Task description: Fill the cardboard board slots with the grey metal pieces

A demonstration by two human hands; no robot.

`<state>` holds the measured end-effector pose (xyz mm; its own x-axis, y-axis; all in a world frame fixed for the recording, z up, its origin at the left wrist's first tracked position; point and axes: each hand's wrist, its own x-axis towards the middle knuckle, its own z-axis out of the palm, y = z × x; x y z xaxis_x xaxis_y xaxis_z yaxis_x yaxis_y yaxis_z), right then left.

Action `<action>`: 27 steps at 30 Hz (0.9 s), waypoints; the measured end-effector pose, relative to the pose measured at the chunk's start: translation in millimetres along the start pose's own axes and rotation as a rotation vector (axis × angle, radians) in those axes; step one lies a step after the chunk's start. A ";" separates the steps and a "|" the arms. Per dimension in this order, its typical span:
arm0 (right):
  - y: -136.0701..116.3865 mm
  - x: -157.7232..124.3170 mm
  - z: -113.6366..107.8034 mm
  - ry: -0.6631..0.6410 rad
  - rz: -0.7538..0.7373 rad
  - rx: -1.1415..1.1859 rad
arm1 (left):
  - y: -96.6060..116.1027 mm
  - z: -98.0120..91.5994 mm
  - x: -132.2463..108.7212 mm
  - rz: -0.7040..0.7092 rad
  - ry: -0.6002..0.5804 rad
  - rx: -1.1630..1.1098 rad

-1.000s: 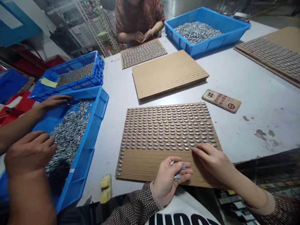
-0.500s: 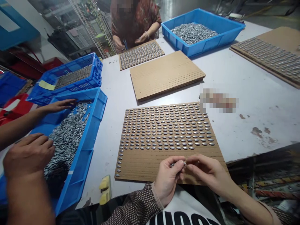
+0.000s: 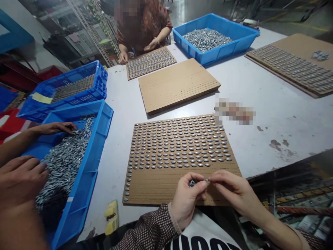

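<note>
My left hand (image 3: 191,198) is curled around a few small silver oval metal pieces (image 3: 192,183), which show between thumb and fingers. Another metal piece (image 3: 207,180) lies between the left thumb tip and the pinched fingertips of my right hand (image 3: 232,191). Both hands hover over the near edge of a grooved cardboard sheet (image 3: 156,184). Rows of silver pointed-oval pieces (image 3: 166,142) fill its far part, and a single column of them runs down its left side. The fingers partly hide what the left hand holds.
On the left, a blue tray (image 3: 90,173) of loose metal pieces has a co-worker's hands (image 3: 59,128) at it. A cardboard stack (image 3: 179,85) lies beyond my sheet. Farther back are another blue tray (image 3: 213,55), a person (image 3: 143,27) with a filled sheet, and filled sheets (image 3: 291,66) at right.
The view has shifted, so the table's things appear farther left. A metal piece now shows more clearly between my fingertips. The co-worker's far hand has moved lower onto the loose pieces.
</note>
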<state>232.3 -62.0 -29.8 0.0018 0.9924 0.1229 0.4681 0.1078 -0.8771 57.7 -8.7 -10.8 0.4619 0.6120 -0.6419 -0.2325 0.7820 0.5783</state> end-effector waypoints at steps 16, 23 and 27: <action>45.7 12.8 -17.5 -0.004 -0.391 -0.725 | 6.8 4.1 -8.3 -0.195 0.068 -0.147; 21.4 9.9 -13.7 0.001 -0.279 -0.490 | 8.4 6.0 -7.9 -0.190 0.084 -0.226; -6.1 9.2 -7.2 -0.089 -0.217 -0.367 | 6.7 7.5 -6.9 -0.154 0.085 -0.210</action>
<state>235.8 -53.9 -19.9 -0.1996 0.9521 0.2317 0.7322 0.3020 -0.6105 59.4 -8.5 1.3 0.4345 0.4847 -0.7592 -0.3415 0.8686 0.3591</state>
